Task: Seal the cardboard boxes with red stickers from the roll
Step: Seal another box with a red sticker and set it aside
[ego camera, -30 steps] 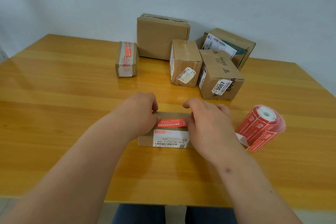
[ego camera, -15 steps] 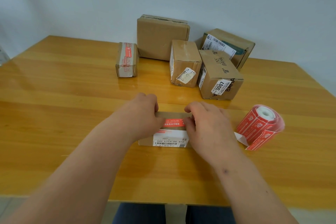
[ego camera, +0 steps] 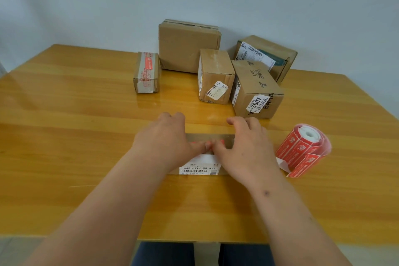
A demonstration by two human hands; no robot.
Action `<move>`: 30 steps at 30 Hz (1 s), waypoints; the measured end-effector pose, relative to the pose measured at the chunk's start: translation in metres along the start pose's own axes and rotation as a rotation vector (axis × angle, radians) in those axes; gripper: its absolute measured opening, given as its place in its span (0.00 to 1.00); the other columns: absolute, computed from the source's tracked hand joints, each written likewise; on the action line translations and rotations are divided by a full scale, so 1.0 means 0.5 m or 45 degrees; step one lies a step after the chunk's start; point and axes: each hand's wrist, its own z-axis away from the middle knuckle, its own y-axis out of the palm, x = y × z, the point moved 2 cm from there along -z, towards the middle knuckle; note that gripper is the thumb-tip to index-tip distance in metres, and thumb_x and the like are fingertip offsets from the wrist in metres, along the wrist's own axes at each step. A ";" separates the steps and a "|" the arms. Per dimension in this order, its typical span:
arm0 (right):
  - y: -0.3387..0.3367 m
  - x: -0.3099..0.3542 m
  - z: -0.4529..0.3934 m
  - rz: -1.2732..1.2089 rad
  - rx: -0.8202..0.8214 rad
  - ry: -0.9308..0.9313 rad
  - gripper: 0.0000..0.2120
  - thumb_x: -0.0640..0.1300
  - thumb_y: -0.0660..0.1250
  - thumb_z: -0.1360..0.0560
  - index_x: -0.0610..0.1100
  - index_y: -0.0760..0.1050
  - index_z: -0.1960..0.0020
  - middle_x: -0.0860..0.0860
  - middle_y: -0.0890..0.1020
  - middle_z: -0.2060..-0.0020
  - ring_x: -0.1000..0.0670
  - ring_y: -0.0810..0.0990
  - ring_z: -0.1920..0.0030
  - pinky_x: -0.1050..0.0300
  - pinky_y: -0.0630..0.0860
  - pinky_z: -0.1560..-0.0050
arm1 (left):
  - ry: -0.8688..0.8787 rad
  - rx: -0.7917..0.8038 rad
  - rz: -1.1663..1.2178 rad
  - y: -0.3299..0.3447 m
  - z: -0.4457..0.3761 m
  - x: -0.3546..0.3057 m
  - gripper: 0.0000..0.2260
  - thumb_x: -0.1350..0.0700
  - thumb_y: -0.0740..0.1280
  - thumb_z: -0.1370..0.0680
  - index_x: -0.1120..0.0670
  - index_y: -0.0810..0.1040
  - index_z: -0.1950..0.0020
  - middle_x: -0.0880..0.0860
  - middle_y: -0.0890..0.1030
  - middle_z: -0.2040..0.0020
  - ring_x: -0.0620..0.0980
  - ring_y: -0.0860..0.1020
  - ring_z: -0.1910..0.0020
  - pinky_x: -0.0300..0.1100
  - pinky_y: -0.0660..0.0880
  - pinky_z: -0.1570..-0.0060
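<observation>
**Both thumbs on the red sticker**

Near your edge of the glossy yellow wooden table (ego camera: pixel 64 136), a flat brown cardboard box with a white barcode label (ego camera: pixel 199 167) lies under both your hands. Your left hand (ego camera: pixel 164 142) and right hand (ego camera: pixel 244 147) rest over its two ends, fingers curved down over the far side, thumbs meeting on the red rectangular sticker (ego camera: pixel 216 142) across its top. Just right of your right hand sits the roll of red stickers (ego camera: pixel 302 149), on its side with a loose end trailing. Farther back stand five other cardboard boxes; the small leftmost box (ego camera: pixel 146 72) already carries a red sticker.
</observation>
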 end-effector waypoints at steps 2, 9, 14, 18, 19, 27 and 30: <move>0.000 -0.011 -0.003 -0.058 0.040 0.005 0.26 0.58 0.64 0.27 0.53 0.65 0.31 0.53 0.69 0.38 0.48 0.67 0.36 0.51 0.68 0.38 | 0.010 0.004 0.071 -0.002 0.000 0.004 0.25 0.30 0.65 0.31 0.49 0.69 0.48 0.49 0.71 0.48 0.52 0.74 0.49 0.49 0.76 0.52; -0.003 -0.017 0.002 -0.161 0.069 -0.033 0.27 0.58 0.65 0.29 0.54 0.66 0.32 0.56 0.70 0.39 0.51 0.68 0.38 0.53 0.70 0.40 | 0.094 -0.030 0.153 0.000 0.006 0.015 0.16 0.38 0.66 0.26 0.47 0.70 0.47 0.48 0.70 0.47 0.50 0.74 0.52 0.46 0.74 0.56; -0.012 -0.033 -0.003 -0.289 0.110 0.043 0.20 0.48 0.64 0.26 0.54 0.69 0.34 0.58 0.73 0.46 0.54 0.71 0.41 0.60 0.69 0.46 | 0.115 -0.008 0.313 0.002 0.004 0.031 0.11 0.47 0.69 0.25 0.46 0.72 0.46 0.47 0.72 0.47 0.48 0.74 0.51 0.41 0.71 0.58; -0.002 -0.023 -0.014 -0.314 0.065 0.096 0.19 0.56 0.65 0.26 0.53 0.71 0.37 0.56 0.75 0.46 0.53 0.73 0.43 0.54 0.73 0.45 | 0.117 -0.054 0.431 0.005 0.004 0.037 0.08 0.48 0.67 0.24 0.46 0.73 0.47 0.46 0.73 0.49 0.46 0.74 0.54 0.39 0.70 0.62; 0.003 -0.019 -0.016 -0.284 0.061 0.098 0.20 0.58 0.65 0.26 0.53 0.72 0.37 0.55 0.76 0.47 0.52 0.73 0.43 0.52 0.74 0.44 | 0.111 -0.067 0.411 0.006 0.006 0.034 0.10 0.46 0.68 0.24 0.46 0.72 0.47 0.46 0.73 0.50 0.47 0.74 0.54 0.40 0.71 0.60; 0.015 -0.026 0.002 -0.368 0.094 0.063 0.20 0.57 0.64 0.25 0.53 0.71 0.35 0.56 0.74 0.41 0.54 0.71 0.39 0.55 0.71 0.41 | 0.085 -0.103 0.497 0.016 0.009 0.043 0.10 0.45 0.68 0.25 0.46 0.72 0.47 0.46 0.72 0.50 0.45 0.73 0.55 0.41 0.70 0.60; 0.015 -0.030 0.009 -0.411 0.197 0.019 0.22 0.56 0.66 0.25 0.53 0.69 0.33 0.57 0.71 0.40 0.58 0.69 0.41 0.62 0.67 0.42 | 0.094 -0.026 0.585 0.013 0.017 0.050 0.14 0.48 0.74 0.28 0.46 0.74 0.47 0.46 0.72 0.49 0.44 0.73 0.55 0.38 0.69 0.59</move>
